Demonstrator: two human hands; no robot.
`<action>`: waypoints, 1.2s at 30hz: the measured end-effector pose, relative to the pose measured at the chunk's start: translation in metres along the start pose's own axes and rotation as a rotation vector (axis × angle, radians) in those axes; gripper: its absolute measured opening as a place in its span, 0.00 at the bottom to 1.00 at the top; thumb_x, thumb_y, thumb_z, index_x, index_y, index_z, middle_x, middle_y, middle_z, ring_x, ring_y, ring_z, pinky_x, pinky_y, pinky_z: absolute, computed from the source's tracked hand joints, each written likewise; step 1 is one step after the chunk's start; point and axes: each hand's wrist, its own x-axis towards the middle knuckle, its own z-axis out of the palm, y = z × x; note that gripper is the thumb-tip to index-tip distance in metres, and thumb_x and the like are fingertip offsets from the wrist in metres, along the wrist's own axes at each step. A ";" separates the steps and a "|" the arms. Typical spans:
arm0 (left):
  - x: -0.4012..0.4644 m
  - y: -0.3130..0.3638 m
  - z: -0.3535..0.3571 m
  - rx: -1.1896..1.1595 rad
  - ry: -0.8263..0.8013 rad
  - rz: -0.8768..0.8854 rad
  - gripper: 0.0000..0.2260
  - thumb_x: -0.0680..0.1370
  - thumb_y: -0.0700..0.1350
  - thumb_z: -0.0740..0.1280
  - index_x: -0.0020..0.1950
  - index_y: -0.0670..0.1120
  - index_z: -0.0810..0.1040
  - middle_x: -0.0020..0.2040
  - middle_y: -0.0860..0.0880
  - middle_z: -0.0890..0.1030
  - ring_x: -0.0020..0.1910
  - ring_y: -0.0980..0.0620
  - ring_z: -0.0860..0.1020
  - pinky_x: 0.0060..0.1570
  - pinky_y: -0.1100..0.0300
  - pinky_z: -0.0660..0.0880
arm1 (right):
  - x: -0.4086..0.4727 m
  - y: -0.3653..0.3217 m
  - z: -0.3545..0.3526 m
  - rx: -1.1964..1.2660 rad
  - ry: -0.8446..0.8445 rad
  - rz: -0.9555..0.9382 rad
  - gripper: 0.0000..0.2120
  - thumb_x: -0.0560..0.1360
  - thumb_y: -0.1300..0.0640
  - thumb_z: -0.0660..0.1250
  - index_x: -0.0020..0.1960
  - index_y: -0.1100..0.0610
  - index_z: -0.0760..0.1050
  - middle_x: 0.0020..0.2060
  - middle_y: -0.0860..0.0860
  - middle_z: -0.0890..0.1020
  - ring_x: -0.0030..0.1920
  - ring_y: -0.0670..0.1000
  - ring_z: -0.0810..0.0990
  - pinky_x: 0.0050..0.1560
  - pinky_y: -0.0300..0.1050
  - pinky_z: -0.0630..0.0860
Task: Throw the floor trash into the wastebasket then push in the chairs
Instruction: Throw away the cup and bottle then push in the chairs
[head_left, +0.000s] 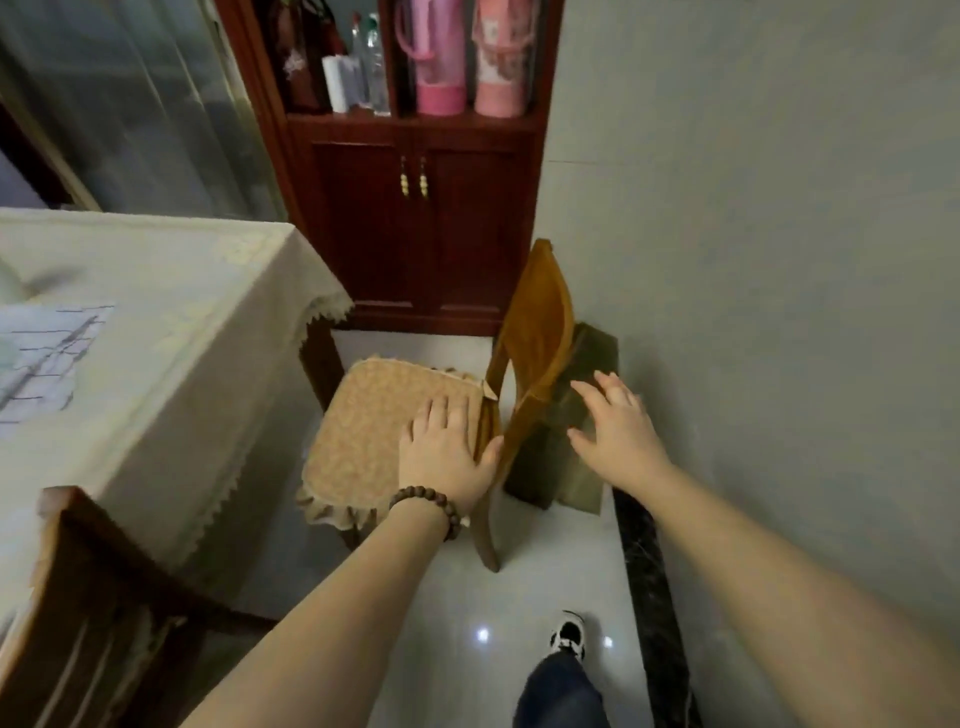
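My left hand flat on the chair cushion, fingers spread, my right hand open wide, chair back just past its fingertips

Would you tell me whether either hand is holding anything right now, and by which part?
Nothing is gripped. The left hand lies flat on the chair cushion's rear edge; the right hand is open, near the backrest.
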 end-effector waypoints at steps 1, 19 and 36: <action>0.003 0.010 0.003 -0.013 -0.004 0.018 0.33 0.77 0.66 0.52 0.78 0.51 0.51 0.78 0.48 0.54 0.77 0.46 0.51 0.74 0.45 0.50 | -0.003 0.014 -0.003 -0.005 0.001 0.018 0.29 0.77 0.49 0.63 0.74 0.48 0.57 0.76 0.53 0.55 0.76 0.55 0.48 0.74 0.58 0.52; 0.166 0.182 0.065 0.019 0.069 -0.131 0.36 0.76 0.66 0.55 0.77 0.49 0.51 0.77 0.46 0.58 0.75 0.44 0.56 0.73 0.45 0.55 | 0.164 0.191 -0.048 -0.015 -0.087 -0.089 0.30 0.76 0.50 0.63 0.75 0.48 0.55 0.76 0.52 0.53 0.76 0.54 0.46 0.75 0.59 0.50; 0.220 0.166 0.104 0.211 -0.062 -0.480 0.26 0.79 0.61 0.57 0.70 0.47 0.61 0.64 0.44 0.70 0.62 0.42 0.69 0.54 0.48 0.71 | 0.361 0.127 0.007 -0.379 -0.215 -0.725 0.45 0.69 0.41 0.70 0.76 0.44 0.45 0.77 0.52 0.42 0.75 0.55 0.36 0.72 0.58 0.38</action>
